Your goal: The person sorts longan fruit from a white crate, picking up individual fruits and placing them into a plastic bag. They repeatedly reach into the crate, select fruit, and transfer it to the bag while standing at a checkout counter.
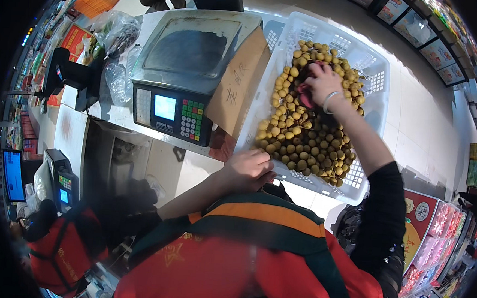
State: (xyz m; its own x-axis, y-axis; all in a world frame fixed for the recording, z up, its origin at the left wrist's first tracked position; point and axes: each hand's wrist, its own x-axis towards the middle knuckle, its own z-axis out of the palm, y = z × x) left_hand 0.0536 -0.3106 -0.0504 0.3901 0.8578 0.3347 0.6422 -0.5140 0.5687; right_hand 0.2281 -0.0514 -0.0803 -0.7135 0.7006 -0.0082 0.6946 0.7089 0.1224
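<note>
A white plastic crate (373, 128) stands in front of me, holding many round yellow-brown fruits on stems that look like longans (300, 150). My right hand (324, 85), with a pale bracelet at the wrist, reaches over the fruit in its far half. Its fingers are bent around a dark red crumpled thing (306, 96) whose kind I cannot tell. Beside the crate's near left corner is my left hand (248, 169), fingers curled; whether it grips the rim is hidden. Brown cardboard (242, 81) with handwriting leans between the crate and a weighing scale (191, 56).
Left of the scale, a clear plastic bottle (117, 80) and bagged produce (125, 31) lie on the white counter (101, 108). A black stand (75, 73) rises there. A person in a red vest (66, 253) is at lower left, near another scale (62, 179). Shelves line the right.
</note>
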